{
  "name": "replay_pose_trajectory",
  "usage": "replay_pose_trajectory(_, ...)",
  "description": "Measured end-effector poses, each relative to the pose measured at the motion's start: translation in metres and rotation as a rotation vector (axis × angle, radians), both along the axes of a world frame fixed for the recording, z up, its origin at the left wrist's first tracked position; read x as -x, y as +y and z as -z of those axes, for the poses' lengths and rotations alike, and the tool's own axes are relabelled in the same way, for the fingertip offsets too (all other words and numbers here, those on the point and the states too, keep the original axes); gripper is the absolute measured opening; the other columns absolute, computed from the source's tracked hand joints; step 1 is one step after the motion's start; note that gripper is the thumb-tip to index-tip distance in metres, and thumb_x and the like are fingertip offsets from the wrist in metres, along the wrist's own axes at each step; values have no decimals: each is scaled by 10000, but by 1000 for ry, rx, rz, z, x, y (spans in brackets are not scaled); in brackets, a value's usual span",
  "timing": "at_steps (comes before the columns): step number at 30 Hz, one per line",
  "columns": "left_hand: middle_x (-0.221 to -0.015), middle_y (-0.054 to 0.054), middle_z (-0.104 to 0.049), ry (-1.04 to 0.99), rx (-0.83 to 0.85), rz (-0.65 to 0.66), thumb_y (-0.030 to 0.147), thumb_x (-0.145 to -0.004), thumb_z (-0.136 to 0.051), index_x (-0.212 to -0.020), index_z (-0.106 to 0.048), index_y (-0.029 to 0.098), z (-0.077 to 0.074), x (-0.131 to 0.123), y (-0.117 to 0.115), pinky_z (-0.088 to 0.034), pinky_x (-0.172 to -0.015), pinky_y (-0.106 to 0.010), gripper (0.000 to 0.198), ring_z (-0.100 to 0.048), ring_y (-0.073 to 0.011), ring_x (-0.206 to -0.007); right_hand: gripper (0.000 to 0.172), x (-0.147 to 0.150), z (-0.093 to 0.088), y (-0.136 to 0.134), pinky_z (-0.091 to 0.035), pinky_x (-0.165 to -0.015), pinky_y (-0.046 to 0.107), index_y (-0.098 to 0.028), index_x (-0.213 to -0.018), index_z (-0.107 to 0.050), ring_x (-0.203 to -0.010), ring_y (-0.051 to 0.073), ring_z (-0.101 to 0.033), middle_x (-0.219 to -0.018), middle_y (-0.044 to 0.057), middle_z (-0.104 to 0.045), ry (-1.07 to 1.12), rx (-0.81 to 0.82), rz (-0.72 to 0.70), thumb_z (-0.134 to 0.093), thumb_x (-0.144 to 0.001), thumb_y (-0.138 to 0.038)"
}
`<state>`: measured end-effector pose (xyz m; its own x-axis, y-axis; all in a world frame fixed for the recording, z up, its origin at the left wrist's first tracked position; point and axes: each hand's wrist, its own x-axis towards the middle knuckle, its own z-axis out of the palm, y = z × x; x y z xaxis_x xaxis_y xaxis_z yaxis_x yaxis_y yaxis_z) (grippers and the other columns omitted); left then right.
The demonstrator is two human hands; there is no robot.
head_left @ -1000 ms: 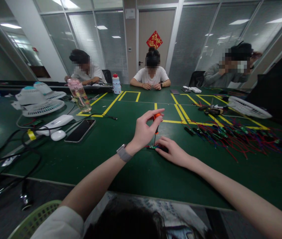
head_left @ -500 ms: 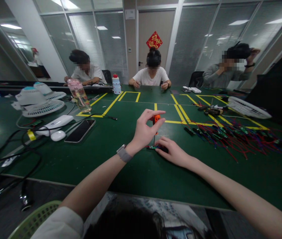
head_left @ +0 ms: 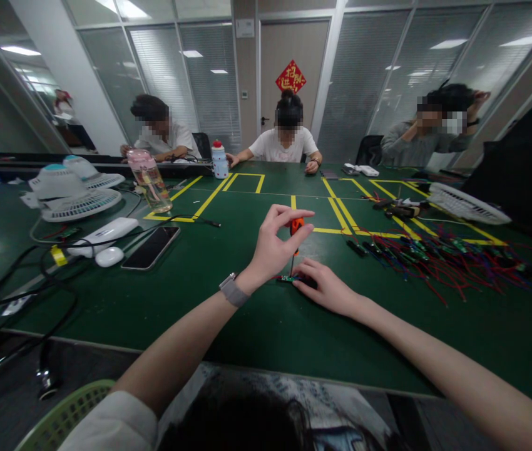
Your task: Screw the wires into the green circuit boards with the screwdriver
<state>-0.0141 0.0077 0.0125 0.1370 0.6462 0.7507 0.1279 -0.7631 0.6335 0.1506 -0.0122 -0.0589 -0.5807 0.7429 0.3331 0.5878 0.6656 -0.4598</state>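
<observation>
My left hand (head_left: 279, 241) is closed around the orange handle of a screwdriver (head_left: 297, 227), which stands upright with its thin shaft pointing down. The tip meets a small green circuit board (head_left: 286, 279) lying on the green table. My right hand (head_left: 323, 285) rests on the table just right of the shaft, its fingertips pressed on the board's right end. A dark part shows under those fingers, mostly hidden. Red wire shows at the board's left end.
To the right lies a heap of wired green boards (head_left: 425, 250). On the left are a phone (head_left: 152, 247), a white mouse-like case (head_left: 109, 256), black cables, white fans (head_left: 76, 194) and a pink-lidded bottle (head_left: 150, 180). Several people sit across the table (head_left: 228, 326).
My hands and the screwdriver have barely moved. The person opposite has reached one hand out towards the blue bottle. A person in the far left background has shifted.
</observation>
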Motion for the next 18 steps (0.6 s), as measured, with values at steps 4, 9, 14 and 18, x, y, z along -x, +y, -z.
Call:
replay_pose_trajectory(4, -1103, -72, -650, -55, 116, 179, 241, -944, -439, -1160, -631, 214, 2, -1, 1, -513, -793, -278, 290, -638, -149, -907, 90, 1, -1, 0, -459, -727, 308, -184, -954, -598, -790, 181, -533, -872, 45, -540, -5, 0, 0, -533, -894, -202)
replay_pose_trajectory(9, -966, -47, -644, -10, 41, 67, 245, -884, -563, -1076, -665, 207, 4, -1, 2, -498, -800, -270, 220, -609, -140, -864, 93, 1, -1, 0, -454, -732, 303, -184, -964, -597, -796, 178, -534, -877, 43, -542, -4, -5, 0, -538, -893, -195)
replay_pose_trajectory(14, -1099, -63, -582, 4, -14, 24, 229, -919, -494, -1094, -665, 221, 4, -1, 1, -476, -875, -281, 245, -577, -149, -983, 97, 0, 0, 0, -451, -736, 301, -180, -971, -594, -790, 174, -530, -878, 42, -541, -7, -4, 1, -535, -895, -190)
replay_pose_trajectory(18, -1105, -62, -627, -57, 53, 140, 203, -949, -427, -1199, -594, 218, 6, -3, 3, -498, -813, -270, 301, -618, -130, -900, 96, 1, 0, 1, -447, -731, 296, -178, -969, -596, -792, 174, -528, -880, 42, -537, -8, 9, 1, -536, -894, -191)
